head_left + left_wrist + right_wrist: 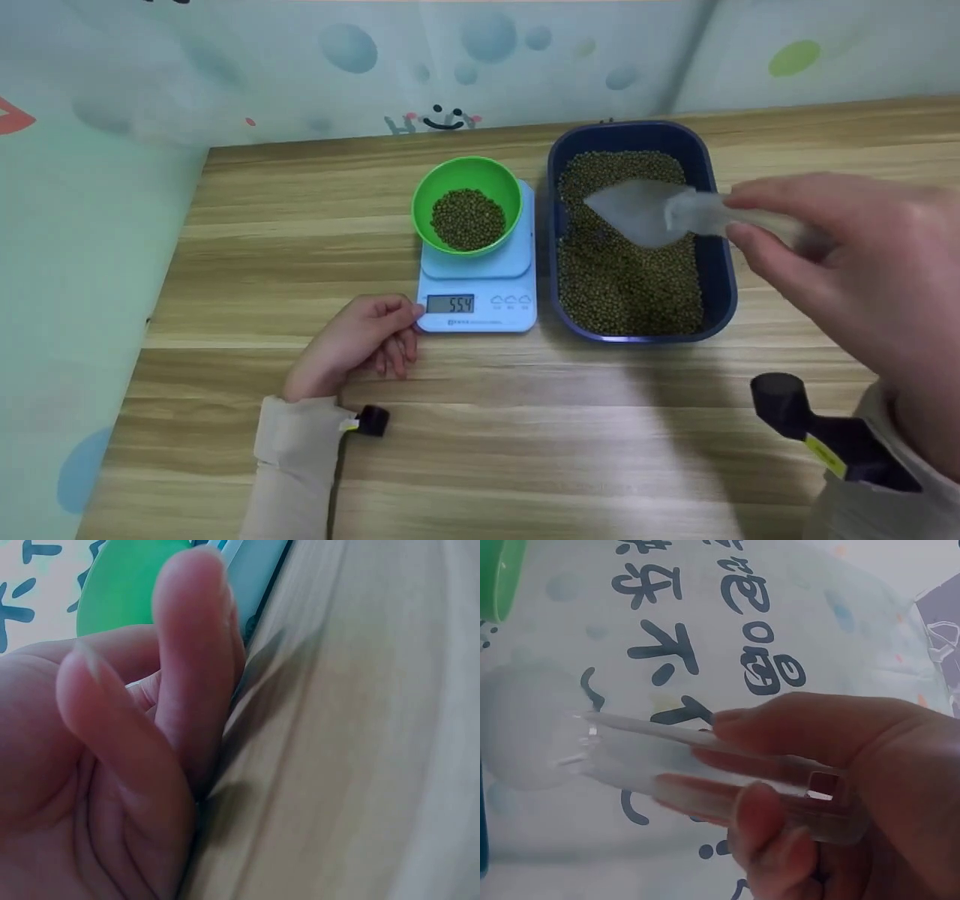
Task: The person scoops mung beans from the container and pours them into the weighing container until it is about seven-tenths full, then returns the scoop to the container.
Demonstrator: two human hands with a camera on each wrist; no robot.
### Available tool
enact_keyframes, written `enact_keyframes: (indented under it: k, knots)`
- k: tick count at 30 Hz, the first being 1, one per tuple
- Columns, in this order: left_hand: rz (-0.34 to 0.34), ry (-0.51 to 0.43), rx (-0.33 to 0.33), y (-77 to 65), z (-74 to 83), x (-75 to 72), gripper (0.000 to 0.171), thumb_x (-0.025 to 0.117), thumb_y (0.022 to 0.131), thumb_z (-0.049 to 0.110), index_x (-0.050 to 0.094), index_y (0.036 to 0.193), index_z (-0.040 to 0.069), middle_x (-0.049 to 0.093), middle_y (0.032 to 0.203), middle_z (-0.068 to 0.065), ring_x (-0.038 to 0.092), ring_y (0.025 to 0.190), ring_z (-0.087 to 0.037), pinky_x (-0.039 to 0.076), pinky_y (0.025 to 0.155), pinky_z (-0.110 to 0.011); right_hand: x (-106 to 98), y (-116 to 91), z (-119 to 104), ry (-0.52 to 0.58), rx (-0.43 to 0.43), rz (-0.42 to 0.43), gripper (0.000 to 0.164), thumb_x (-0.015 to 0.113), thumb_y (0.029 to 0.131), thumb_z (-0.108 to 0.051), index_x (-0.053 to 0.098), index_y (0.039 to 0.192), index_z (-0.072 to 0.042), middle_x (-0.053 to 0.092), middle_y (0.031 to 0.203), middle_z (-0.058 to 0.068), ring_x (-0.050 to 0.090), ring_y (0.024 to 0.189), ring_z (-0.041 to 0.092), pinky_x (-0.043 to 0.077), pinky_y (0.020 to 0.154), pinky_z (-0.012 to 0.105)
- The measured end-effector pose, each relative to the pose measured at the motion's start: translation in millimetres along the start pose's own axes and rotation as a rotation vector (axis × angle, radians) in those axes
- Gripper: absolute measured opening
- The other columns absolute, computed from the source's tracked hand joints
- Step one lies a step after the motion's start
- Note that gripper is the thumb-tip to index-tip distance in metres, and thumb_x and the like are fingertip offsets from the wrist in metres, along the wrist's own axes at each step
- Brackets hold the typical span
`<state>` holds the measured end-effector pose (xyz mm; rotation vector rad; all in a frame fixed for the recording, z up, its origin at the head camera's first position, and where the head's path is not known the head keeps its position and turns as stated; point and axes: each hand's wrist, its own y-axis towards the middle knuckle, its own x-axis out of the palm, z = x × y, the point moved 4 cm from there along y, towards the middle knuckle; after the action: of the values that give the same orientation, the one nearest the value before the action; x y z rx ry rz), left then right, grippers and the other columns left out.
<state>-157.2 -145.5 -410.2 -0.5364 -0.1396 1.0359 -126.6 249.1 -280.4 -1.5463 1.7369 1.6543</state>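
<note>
A translucent plastic scoop (637,214) is held by its handle in my right hand (862,255), level over the dark blue tub (721,300) of small round brownish-green grains. In the right wrist view, fingers and thumb wrap the clear scoop handle (682,757). Left of the tub stands a light blue kitchen scale (480,289), its display (450,304) reading about 55.4. On its platform a green bowl (427,187) holds a small heap of the same grains (469,219). My left hand (367,334) rests on the table with loosely curled fingers, fingertips right at the scale's lower left edge.
The wooden table (487,435) ends at the back against a pale sheet (375,82) printed with bubbles and lettering. Tub and scale stand close side by side. Black wrist cameras (373,420) are strapped over both sleeves.
</note>
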Motion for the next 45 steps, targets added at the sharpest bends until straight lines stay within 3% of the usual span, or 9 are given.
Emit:
enact_keyframes:
  k: [4,8,10,15,20,31,35,40,45]
  knots:
    - [0.002,0.004,-0.001,0.1,0.2,-0.2,0.035,0.048,0.094,0.025,0.054,0.088,-0.009,0.06,0.069,-0.019,0.059,0.048,-0.021,0.04,0.036,-0.022,-1,-8,4,0.031,0.046,-0.045,0.023,0.064,0.082,-0.026,0.066,0.103,-0.032,0.062,0.102,-0.017,0.058,0.055,0.002,0.032,0.04,0.008]
    - [0.003,0.012,-0.001,0.4,0.2,-0.4,0.035,0.048,0.094,0.025,0.054,0.089,-0.008,0.06,0.07,-0.019,0.059,0.049,-0.022,0.04,0.037,-0.022,-3,-14,7,0.009,0.088,-0.069,0.019,0.062,0.083,-0.027,0.067,0.099,-0.035,0.066,0.09,-0.012,0.046,0.04,0.001,0.027,0.034,0.013]
    - [0.006,0.011,0.002,0.4,0.0,-0.4,0.035,0.048,0.093,0.025,0.054,0.089,-0.008,0.06,0.069,-0.019,0.059,0.048,-0.021,0.04,0.036,-0.022,-3,-15,4,-0.034,0.065,-0.085,0.017,0.062,0.083,-0.03,0.067,0.097,-0.038,0.066,0.085,-0.013,0.032,0.031,0.0,0.021,0.031,0.016]
    - [0.015,0.013,0.009,0.4,0.3,0.1,0.036,0.049,0.093,0.026,0.053,0.087,-0.01,0.06,0.067,-0.019,0.058,0.046,-0.02,0.039,0.036,-0.022,1,-13,-3,-0.162,-0.005,-0.139,0.014,0.059,0.084,-0.035,0.068,0.094,-0.037,0.067,0.083,-0.014,0.026,0.029,0.001,0.016,0.032,0.022]
    - [0.014,0.026,0.004,0.6,0.8,0.2,0.037,0.049,0.093,0.026,0.053,0.086,-0.009,0.06,0.068,-0.019,0.058,0.047,-0.02,0.039,0.036,-0.022,7,-10,-6,-0.203,0.018,-0.174,0.019,0.054,0.087,-0.034,0.07,0.094,-0.03,0.067,0.077,-0.008,0.028,0.033,0.008,0.017,0.034,0.027]
    - [0.013,0.02,-0.003,0.8,0.0,0.0,0.038,0.049,0.093,0.027,0.053,0.086,-0.009,0.06,0.068,-0.018,0.058,0.046,-0.018,0.039,0.036,-0.022,21,-3,-1,-0.157,0.044,-0.234,0.025,0.048,0.09,-0.032,0.069,0.1,-0.022,0.067,0.091,-0.005,0.038,0.041,0.008,0.032,0.042,0.029]
    - [0.014,0.016,-0.001,0.7,0.1,0.0,0.037,0.049,0.093,0.027,0.053,0.085,-0.009,0.061,0.067,-0.018,0.058,0.046,-0.019,0.039,0.036,-0.022,29,-1,6,-0.119,0.084,-0.315,0.028,0.046,0.092,-0.032,0.067,0.103,-0.018,0.066,0.087,-0.003,0.043,0.044,0.01,0.033,0.044,0.029]
    - [0.017,0.022,-0.006,0.8,0.4,0.0,0.037,0.049,0.093,0.027,0.054,0.084,-0.009,0.061,0.067,-0.018,0.058,0.046,-0.018,0.039,0.036,-0.022,40,3,9,-0.081,0.127,-0.463,0.028,0.044,0.093,-0.033,0.061,0.109,-0.017,0.059,0.069,-0.006,0.047,0.045,0.009,0.035,0.045,0.029]
    - [0.023,0.033,-0.014,1.2,0.8,-0.2,0.037,0.05,0.092,0.027,0.054,0.085,-0.008,0.061,0.067,-0.016,0.058,0.047,-0.018,0.039,0.036,-0.022,51,9,-2,-0.03,0.136,-0.561,0.018,0.05,0.091,-0.027,0.057,0.104,-0.017,0.058,0.072,-0.002,0.048,0.052,0.014,0.038,0.048,0.031]
